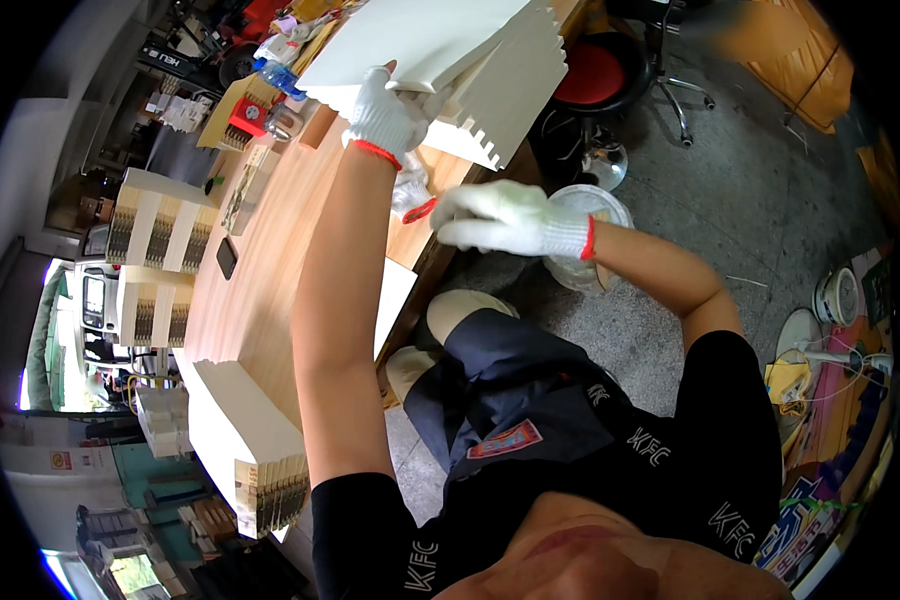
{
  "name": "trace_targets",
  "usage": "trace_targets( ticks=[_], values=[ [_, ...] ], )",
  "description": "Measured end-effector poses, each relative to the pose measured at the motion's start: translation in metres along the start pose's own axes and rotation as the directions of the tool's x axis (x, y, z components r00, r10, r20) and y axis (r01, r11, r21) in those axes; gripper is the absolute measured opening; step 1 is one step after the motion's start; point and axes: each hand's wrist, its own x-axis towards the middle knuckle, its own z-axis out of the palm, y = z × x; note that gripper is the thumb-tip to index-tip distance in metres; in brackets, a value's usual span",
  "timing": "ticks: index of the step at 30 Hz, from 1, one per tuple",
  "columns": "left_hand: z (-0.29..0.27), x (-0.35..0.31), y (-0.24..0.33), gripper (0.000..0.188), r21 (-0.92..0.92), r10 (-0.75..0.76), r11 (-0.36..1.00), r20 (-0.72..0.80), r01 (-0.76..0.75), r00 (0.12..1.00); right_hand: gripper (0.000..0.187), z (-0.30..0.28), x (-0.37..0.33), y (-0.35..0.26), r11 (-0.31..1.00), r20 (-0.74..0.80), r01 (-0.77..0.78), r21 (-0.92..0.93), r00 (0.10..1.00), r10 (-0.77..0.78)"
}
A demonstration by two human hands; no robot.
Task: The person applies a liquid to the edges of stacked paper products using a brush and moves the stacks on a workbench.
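A tall stack of white sheets [515,85] with notched edges stands at the far end of the wooden table. My left hand [383,112], in a white knit glove with a red cuff, grips the near edge of the top white sheet [420,40], which bows upward there. Its fingertips are partly hidden by the sheet. My right hand [515,220], gloved the same way, hangs in the air beside the table edge with its fingers stretched out and nothing in them. Between the two hands, a loose white glove [412,190] with a red cuff lies on the table.
The wooden table [270,260] carries a phone [227,257], a red box [249,117], a water bottle [280,78] and another white stack [240,420] at its near end. Below my right hand stands a white bucket [595,205]. A red-seated stool [590,75] is beyond.
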Motion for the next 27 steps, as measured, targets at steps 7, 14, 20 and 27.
trace_targets(
  ticks=[7, 14, 20, 27],
  values=[
    [0.002, 0.030, -0.002, 0.029, -0.120, 0.155, 0.979, -0.068, -0.162, 0.986, 0.029, -0.063, 0.022, 0.016, 0.964, -0.407, 0.214, -0.157, 0.876, -0.260],
    [-0.051, 0.018, 0.055, 0.032, -0.149, 0.182, 0.978, 0.263, -0.146, 0.948, 0.031, -0.054, 0.036, 0.011, 0.989, -0.147, 0.082, 0.123, 0.987, -0.063],
    [-0.190, -0.088, 0.102, 0.038, -0.048, -0.052, 0.997, 0.138, 0.059, 0.989, 0.038, 0.015, 0.068, 0.006, 0.825, 0.122, -0.140, 0.547, 0.989, 0.087],
    [-0.301, -0.238, 0.060, 0.049, 0.461, 0.234, 0.883, -0.269, -0.089, 0.934, 0.075, 0.092, 0.191, 0.076, 0.976, 0.020, -0.184, 0.119, 0.983, 0.182]
  ],
)
